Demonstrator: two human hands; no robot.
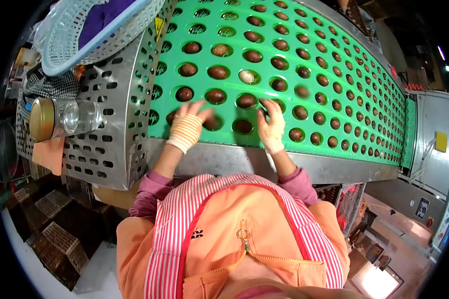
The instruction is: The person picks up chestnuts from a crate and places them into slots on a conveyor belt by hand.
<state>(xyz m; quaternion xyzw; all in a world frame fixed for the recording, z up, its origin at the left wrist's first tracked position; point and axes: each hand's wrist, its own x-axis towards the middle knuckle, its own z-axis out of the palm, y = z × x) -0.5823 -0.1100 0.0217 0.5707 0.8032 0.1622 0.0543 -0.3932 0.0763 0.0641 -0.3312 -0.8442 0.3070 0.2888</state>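
A green sheet (264, 27) with rows of oval hollows lies before me, most of them holding a dark brown egg (247, 100). One egg is paler (248, 76). My left hand (187, 127), in a striped fingerless glove, hovers over the near left hollows with its fingers apart. A motion-blurred egg (213, 122) is just right of its fingertips. My right hand (272, 124) is over the near edge of the sheet, its thumb and forefinger apart beside a hollow. Another blurred egg (301, 91) appears beyond it to the right.
At the left stands a perforated metal panel (117, 124) with a gold-lidded jar (42, 119). A light blue basket (60, 60) with purple cloth sits at the upper left. The sheet runs right toward a metal machine housing (431, 134). Brown crates (52, 204) are at the lower left.
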